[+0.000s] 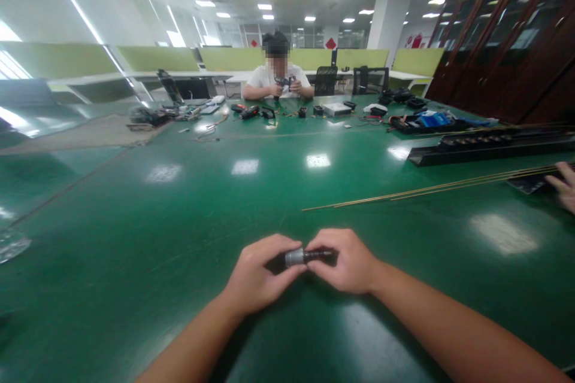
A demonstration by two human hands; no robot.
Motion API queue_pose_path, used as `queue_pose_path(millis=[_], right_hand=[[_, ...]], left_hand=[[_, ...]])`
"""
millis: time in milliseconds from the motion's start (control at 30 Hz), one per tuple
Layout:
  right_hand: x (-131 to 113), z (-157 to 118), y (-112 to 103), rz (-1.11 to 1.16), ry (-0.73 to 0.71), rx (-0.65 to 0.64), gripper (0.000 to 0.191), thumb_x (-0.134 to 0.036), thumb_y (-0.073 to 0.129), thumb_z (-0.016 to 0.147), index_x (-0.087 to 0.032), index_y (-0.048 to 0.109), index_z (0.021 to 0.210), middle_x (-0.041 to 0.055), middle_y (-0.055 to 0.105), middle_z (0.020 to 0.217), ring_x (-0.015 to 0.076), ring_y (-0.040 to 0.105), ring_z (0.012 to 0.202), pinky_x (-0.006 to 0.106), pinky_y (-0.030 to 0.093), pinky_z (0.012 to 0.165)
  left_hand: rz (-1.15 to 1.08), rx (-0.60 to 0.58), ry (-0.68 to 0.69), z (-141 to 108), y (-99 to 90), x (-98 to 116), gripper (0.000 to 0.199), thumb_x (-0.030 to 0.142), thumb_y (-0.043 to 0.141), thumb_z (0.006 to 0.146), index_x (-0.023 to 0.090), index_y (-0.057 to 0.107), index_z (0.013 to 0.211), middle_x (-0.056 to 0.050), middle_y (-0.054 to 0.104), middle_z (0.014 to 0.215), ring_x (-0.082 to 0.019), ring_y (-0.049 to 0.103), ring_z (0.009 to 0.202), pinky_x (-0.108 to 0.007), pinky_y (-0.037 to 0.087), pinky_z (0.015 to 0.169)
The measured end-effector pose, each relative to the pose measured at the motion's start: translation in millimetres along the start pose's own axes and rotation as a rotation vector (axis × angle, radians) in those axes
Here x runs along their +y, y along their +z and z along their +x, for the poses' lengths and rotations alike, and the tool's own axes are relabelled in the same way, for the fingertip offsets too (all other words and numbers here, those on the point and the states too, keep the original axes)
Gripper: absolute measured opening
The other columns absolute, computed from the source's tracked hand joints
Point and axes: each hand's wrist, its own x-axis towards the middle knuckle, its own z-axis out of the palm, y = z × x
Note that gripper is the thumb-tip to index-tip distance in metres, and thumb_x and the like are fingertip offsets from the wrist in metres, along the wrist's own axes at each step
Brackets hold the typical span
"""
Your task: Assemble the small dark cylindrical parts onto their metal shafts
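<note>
Just above the green table (202,191), near its front, my two hands meet around a small cylindrical metal part (295,258), silver at the left with a dark, thin, ridged shaft (320,255) to the right. My left hand (263,269) grips the silver end between thumb and fingers. The dark shaft sits between the thumb and fingers of my right hand (348,260). The part lies roughly level, its narrow tip pointing right.
Thin brass-coloured rods (381,197) lie right of centre, beyond my hands. Another person's hand (563,187) is at the right edge. Black rails (485,149) lie behind it. Across the table a person (277,75) holds a tool; small parts and a drill (250,112) lie there.
</note>
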Motion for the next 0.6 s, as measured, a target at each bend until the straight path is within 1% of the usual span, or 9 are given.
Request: queue_pose_path(millis=[233,600], right_hand=[[1.4,0.4,-0.9,0.002,0.002,0.0,0.011,-0.02,0.069,0.079,-0.018,0.071,0.09,0.0028,0.069,0.08,0.0152,0.061,0.071,0.026,0.044,0.068],[3.0,0.2,-1.4,-0.001,0.003,0.004,0.011,-0.02,0.069,0.079,-0.017,0.072,0.089,0.0025,0.069,0.08,0.0148,0.062,0.071,0.026,0.045,0.069]], left_hand=[[0.009,0.0,-0.003,0.2,0.0,-1.6,0.027,0.025,0.076,0.08,0.022,0.067,0.105,-0.002,0.072,0.097,-0.014,0.067,0.086,-0.023,0.052,0.081],[0.029,0.014,-0.006,-2.4,-1.1,-1.6,0.027,0.025,0.076,0.08,0.022,0.067,0.105,-0.001,0.072,0.097,-0.012,0.067,0.086,-0.022,0.052,0.08]])
